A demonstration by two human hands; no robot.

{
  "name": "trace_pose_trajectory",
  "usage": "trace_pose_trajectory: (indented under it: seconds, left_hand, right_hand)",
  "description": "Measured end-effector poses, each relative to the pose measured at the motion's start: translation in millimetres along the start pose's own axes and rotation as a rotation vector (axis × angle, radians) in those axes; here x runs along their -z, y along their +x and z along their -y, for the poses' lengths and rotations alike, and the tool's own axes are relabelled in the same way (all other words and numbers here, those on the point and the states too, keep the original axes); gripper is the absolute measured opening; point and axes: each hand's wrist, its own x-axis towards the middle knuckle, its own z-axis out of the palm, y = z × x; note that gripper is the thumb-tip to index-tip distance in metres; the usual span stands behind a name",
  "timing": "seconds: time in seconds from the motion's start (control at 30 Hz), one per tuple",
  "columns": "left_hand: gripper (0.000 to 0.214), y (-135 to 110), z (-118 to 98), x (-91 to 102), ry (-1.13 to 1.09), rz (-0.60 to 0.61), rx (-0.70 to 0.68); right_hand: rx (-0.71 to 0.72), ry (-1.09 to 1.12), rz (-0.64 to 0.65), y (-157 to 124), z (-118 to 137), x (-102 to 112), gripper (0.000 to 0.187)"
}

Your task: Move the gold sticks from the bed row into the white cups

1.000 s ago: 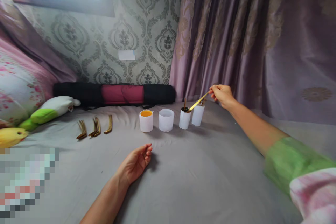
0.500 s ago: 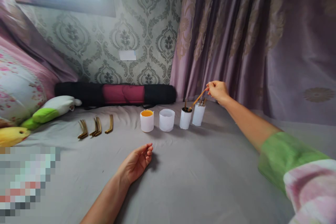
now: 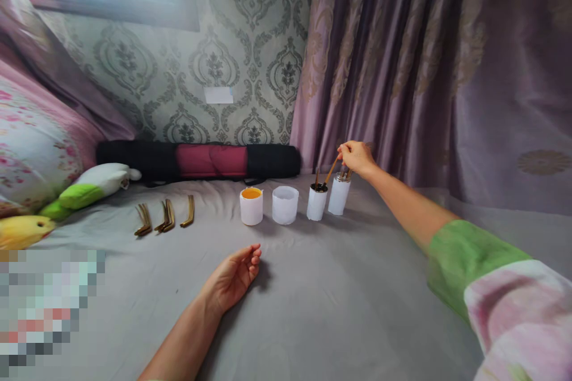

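Note:
My right hand [image 3: 355, 158] reaches out over a row of white cups and pinches the top end of a gold straw [image 3: 331, 171], whose lower end stands in the third white cup [image 3: 316, 202]. A fourth cup [image 3: 338, 194] just behind it holds more gold pieces. To the left stand an empty white cup [image 3: 285, 205] and a cup of orange liquid [image 3: 251, 205]. My left hand [image 3: 235, 275] rests on its side on the grey sheet [image 3: 339, 297], fingers loosely curled, holding nothing.
Several bent gold straws [image 3: 165, 218] lie on the sheet at the left. A black and red roll bag [image 3: 201, 161] lies along the patterned wall. Plush toys [image 3: 89, 187] and a floral pillow [image 3: 31, 143] sit at the far left. Purple curtains [image 3: 424, 65] hang at the right.
My right hand has moved left and down, tipping the gold straw from a slant to nearly upright in the third cup. My left hand has stayed still.

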Motion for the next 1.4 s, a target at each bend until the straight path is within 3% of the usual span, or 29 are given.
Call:
trace_pose_trajectory:
  seconds: [0.73, 1.07, 1.4]
  left_hand:
    - [0.009, 0.8, 0.4, 1.1, -0.003, 0.012, -0.004]
    - [0.010, 1.7, 1.0, 2.6, -0.012, 0.006, -0.005]
    - [0.010, 2.1, 0.1, 2.1, -0.008, -0.002, -0.004]
  right_hand:
    - [0.096, -0.068, 0.233, -3.8, 6.6, -26.5, 0.020]
    - [-0.003, -0.090, 0.325, -9.6, 9.6, -28.6, 0.021]
    - [0.004, -0.099, 0.345, -11.2, 4.8, -35.9, 0.022]
